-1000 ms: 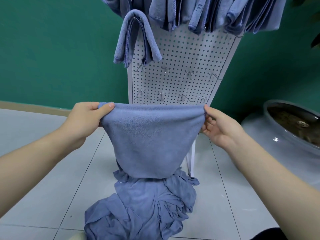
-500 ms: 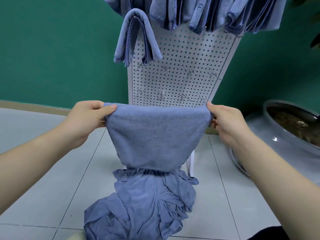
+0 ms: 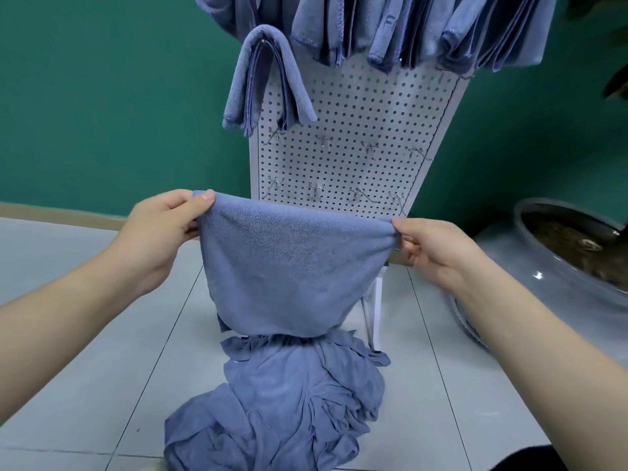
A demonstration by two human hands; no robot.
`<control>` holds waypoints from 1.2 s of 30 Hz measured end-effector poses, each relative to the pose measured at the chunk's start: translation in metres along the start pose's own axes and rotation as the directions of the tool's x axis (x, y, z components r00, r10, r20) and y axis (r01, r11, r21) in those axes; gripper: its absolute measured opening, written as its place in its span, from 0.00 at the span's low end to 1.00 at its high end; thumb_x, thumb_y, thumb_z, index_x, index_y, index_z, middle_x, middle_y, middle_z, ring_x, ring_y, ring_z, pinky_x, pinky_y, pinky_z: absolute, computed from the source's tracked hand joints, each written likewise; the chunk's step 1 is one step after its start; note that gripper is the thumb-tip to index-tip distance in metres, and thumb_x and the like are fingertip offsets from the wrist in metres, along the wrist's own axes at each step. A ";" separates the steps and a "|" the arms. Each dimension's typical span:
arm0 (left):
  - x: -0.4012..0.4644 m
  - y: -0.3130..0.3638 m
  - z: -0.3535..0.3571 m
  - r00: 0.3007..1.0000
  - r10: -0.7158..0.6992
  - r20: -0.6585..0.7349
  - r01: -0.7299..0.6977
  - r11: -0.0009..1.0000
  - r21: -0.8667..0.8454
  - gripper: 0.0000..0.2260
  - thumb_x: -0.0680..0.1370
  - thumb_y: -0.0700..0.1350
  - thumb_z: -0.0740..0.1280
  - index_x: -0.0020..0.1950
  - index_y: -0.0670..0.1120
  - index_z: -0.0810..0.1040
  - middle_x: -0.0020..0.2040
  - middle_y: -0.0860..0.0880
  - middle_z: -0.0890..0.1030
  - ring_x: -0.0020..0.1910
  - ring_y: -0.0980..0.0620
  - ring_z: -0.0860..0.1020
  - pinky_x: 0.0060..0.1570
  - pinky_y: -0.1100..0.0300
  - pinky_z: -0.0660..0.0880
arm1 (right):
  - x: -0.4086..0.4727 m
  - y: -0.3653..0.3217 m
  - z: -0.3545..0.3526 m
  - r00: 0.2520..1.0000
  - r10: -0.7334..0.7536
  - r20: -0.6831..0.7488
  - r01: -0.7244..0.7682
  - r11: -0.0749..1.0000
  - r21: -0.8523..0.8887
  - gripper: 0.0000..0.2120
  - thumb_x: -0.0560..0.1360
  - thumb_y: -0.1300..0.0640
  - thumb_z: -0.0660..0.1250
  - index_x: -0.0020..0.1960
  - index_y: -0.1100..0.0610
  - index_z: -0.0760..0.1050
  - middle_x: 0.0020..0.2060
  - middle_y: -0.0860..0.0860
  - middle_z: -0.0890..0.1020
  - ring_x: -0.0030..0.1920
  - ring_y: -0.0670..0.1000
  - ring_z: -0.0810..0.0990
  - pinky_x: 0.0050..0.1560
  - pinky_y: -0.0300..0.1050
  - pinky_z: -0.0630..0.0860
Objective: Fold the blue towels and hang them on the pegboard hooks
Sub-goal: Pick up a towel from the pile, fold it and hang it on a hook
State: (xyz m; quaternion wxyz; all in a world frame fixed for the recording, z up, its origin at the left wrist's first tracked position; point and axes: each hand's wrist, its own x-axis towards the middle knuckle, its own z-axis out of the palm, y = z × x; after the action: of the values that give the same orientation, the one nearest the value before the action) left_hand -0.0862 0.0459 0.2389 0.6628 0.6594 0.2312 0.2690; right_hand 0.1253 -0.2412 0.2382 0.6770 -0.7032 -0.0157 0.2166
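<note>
Both your left hand (image 3: 159, 232) and right hand (image 3: 438, 249) still pinch the folded blue terry towel (image 3: 292, 270) at centre frame; you've raised it slightly toward the white perforated pegboard (image 3: 356, 130), ready for hanging.

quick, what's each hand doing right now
Left hand: closed, pinching the left top corner of the blue towel.
Right hand: closed, pinching the towel's right top corner.
</note>
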 end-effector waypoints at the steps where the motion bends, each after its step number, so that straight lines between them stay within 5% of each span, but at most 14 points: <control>1: 0.000 0.001 0.000 1.000 0.023 0.004 -0.023 1.000 0.009 0.08 0.83 0.44 0.67 0.48 0.45 0.84 0.50 0.47 0.86 0.49 0.49 0.82 0.62 0.52 0.77 | 0.000 0.000 0.001 0.997 -0.057 -0.048 0.055 0.998 -0.037 0.10 0.79 0.59 0.72 0.58 0.62 0.84 0.45 0.50 0.86 0.38 0.44 0.80 0.48 0.45 0.78; 3: 0.000 0.002 -0.001 0.998 0.059 0.004 -0.059 0.998 0.009 0.07 0.83 0.43 0.67 0.50 0.45 0.84 0.53 0.44 0.86 0.50 0.48 0.82 0.61 0.51 0.77 | -0.002 -0.001 0.004 0.986 -0.129 -0.108 0.125 0.991 -0.047 0.05 0.79 0.59 0.71 0.53 0.59 0.84 0.52 0.51 0.86 0.48 0.44 0.82 0.51 0.41 0.75; 6: 0.000 0.006 -0.002 0.994 0.110 -0.007 -0.110 0.994 0.003 0.06 0.82 0.40 0.67 0.50 0.45 0.84 0.48 0.48 0.86 0.48 0.50 0.82 0.54 0.56 0.80 | -0.009 -0.004 0.009 0.977 -0.199 -0.077 0.204 0.977 0.066 0.05 0.81 0.59 0.69 0.48 0.55 0.83 0.48 0.47 0.87 0.54 0.45 0.83 0.62 0.44 0.75; 12: -0.002 0.010 -0.001 0.987 0.154 -0.048 -0.155 0.988 -0.002 0.05 0.81 0.37 0.69 0.49 0.44 0.84 0.45 0.49 0.86 0.44 0.51 0.83 0.47 0.61 0.83 | -0.016 -0.009 0.014 0.961 -0.276 -0.015 0.272 0.934 0.231 0.09 0.84 0.53 0.65 0.53 0.57 0.82 0.55 0.54 0.87 0.54 0.51 0.84 0.57 0.44 0.79; 21: -0.001 0.013 -0.006 0.989 0.096 -0.115 -0.100 0.994 -0.035 0.04 0.80 0.37 0.70 0.49 0.43 0.84 0.42 0.50 0.86 0.38 0.54 0.82 0.38 0.64 0.80 | -0.023 -0.016 0.018 0.954 -0.301 0.010 0.290 0.926 0.240 0.19 0.78 0.65 0.72 0.67 0.57 0.74 0.54 0.57 0.86 0.51 0.51 0.85 0.54 0.45 0.82; 23: -0.001 0.013 -0.006 0.982 0.083 -0.167 -0.094 0.994 -0.061 0.03 0.80 0.37 0.71 0.49 0.43 0.84 0.43 0.49 0.85 0.38 0.54 0.82 0.37 0.64 0.79 | -0.022 -0.016 0.016 0.964 -0.268 0.006 0.258 0.934 0.246 0.21 0.77 0.64 0.73 0.69 0.60 0.73 0.57 0.58 0.84 0.55 0.51 0.85 0.58 0.45 0.81; 26: 0.000 0.012 -0.005 0.976 0.054 -0.210 -0.079 0.991 -0.110 0.03 0.78 0.37 0.72 0.48 0.45 0.82 0.43 0.48 0.84 0.37 0.54 0.82 0.36 0.64 0.79 | -0.017 -0.016 0.016 0.977 -0.201 0.065 0.181 0.955 0.237 0.08 0.79 0.64 0.70 0.57 0.66 0.80 0.51 0.57 0.87 0.53 0.52 0.85 0.54 0.45 0.82; 30: 0.006 0.009 -0.010 0.973 -0.020 -0.228 -0.021 0.984 -0.175 0.10 0.77 0.35 0.73 0.50 0.47 0.75 0.44 0.46 0.81 0.39 0.51 0.81 0.38 0.62 0.80 | -0.015 -0.015 0.011 0.962 0.100 0.255 -0.155 0.966 0.208 0.06 0.77 0.64 0.69 0.45 0.65 0.84 0.46 0.56 0.87 0.50 0.53 0.84 0.56 0.52 0.83; 33: 0.010 -0.002 -0.017 0.984 -0.162 -0.080 0.159 0.986 -0.046 0.04 0.78 0.35 0.72 0.53 0.39 0.82 0.53 0.41 0.86 0.47 0.47 0.84 0.50 0.59 0.83 | -0.013 -0.006 0.009 0.930 0.257 0.264 -0.308 0.935 0.177 0.12 0.70 0.65 0.72 0.53 0.65 0.81 0.44 0.56 0.85 0.43 0.54 0.86 0.45 0.52 0.86; 36: 0.013 -0.016 -0.022 0.956 -0.294 -0.006 0.294 0.951 0.097 0.03 0.79 0.37 0.72 0.47 0.37 0.80 0.54 0.36 0.84 0.43 0.48 0.85 0.49 0.57 0.85 | -0.008 0.006 0.010 0.929 0.317 0.191 -0.344 0.930 0.127 0.11 0.76 0.64 0.71 0.58 0.63 0.79 0.44 0.55 0.85 0.42 0.54 0.86 0.39 0.49 0.86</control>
State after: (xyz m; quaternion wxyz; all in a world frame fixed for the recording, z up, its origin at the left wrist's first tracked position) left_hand -0.0904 0.0716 0.2235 0.6635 0.6503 0.3368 0.1530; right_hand 0.1134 -0.2349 0.2348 0.6807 -0.6189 0.0638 0.3866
